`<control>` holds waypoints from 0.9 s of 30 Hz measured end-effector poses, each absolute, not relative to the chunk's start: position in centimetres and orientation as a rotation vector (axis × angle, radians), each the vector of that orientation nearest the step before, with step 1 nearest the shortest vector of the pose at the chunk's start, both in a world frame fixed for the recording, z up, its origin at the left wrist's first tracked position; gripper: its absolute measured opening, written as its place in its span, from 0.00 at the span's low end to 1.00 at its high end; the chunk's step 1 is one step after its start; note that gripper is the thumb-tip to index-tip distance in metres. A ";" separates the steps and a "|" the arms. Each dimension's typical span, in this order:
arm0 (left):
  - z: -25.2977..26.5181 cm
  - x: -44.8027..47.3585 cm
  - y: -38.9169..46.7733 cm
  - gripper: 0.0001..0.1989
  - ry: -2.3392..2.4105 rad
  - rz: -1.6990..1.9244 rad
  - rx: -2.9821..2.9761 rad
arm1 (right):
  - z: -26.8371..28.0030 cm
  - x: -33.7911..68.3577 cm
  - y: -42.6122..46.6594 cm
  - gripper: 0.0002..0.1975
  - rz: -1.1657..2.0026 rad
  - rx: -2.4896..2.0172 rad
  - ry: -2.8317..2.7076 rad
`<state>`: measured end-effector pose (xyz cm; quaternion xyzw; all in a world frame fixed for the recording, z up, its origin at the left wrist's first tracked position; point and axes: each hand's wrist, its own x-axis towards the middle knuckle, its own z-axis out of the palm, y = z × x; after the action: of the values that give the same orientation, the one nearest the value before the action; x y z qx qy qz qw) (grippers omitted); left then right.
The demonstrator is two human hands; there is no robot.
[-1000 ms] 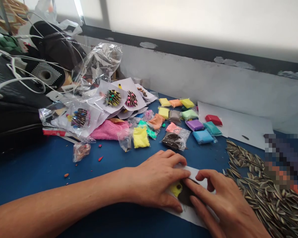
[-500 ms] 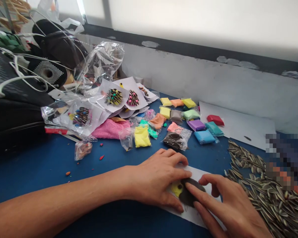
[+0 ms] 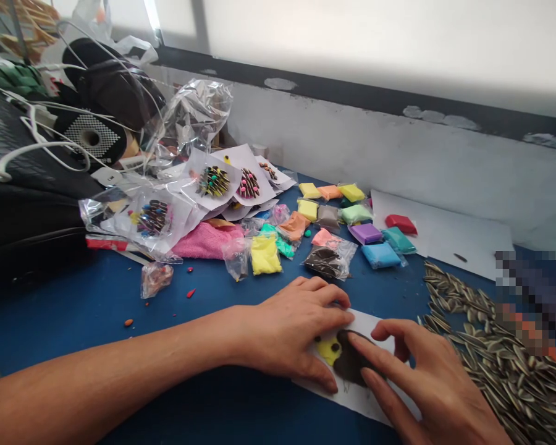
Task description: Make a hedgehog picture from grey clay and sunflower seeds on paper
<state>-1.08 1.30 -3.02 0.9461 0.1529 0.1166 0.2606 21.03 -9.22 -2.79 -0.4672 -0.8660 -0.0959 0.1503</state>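
Observation:
A small white paper (image 3: 370, 402) lies on the blue table, bearing a flattened dark brown piece of modelling clay (image 3: 351, 364) joined to a yellow clay piece (image 3: 327, 350) with small dark dots. My left hand (image 3: 301, 337) rests over the paper's left side, fingers spread, its thumb below the yellow clay. The index fingertip of my right hand (image 3: 421, 377) touches the brown clay's upper part, with the other fingers apart and nothing held. Pencil marks show on the paper under the clay. Part of the brown clay is hidden behind my right fingers.
Sunflower seeds (image 3: 505, 364) are heaped at the right. Behind the paper lie several clay packets, among them a yellow packet (image 3: 265, 255) and a blue packet (image 3: 380, 255). Seed-decorated paper cards (image 3: 214, 181) are piled at the back left, beside a black bag (image 3: 32, 228).
My right index finger has shifted slightly on the brown clay. My left hand has moved a little left, so more of the yellow clay shows.

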 end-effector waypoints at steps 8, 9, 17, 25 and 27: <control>-2.8 -1.1 1.3 0.29 0.417 0.279 2.576 | -2.4 19.8 -7.9 0.14 -0.239 -1.296 -2.554; -2.8 -1.1 1.3 0.29 0.418 0.280 2.573 | -2.3 19.8 -7.8 0.14 -0.234 -1.299 -2.563; -2.7 -1.0 1.4 0.30 0.427 0.262 2.567 | -2.6 21.2 -8.6 0.15 -0.251 -1.369 -2.443; -2.5 -1.0 1.2 0.31 0.437 0.249 2.577 | -3.5 21.1 -8.9 0.16 -0.296 -1.421 -2.484; -2.6 -1.0 1.2 0.32 0.429 0.262 2.575 | -3.7 21.0 -8.8 0.16 -0.305 -1.419 -2.490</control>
<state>-0.97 1.23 -2.56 0.9487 0.1582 0.0964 0.2561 21.02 -8.83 -3.74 -0.4880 -0.8568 -0.1051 0.1293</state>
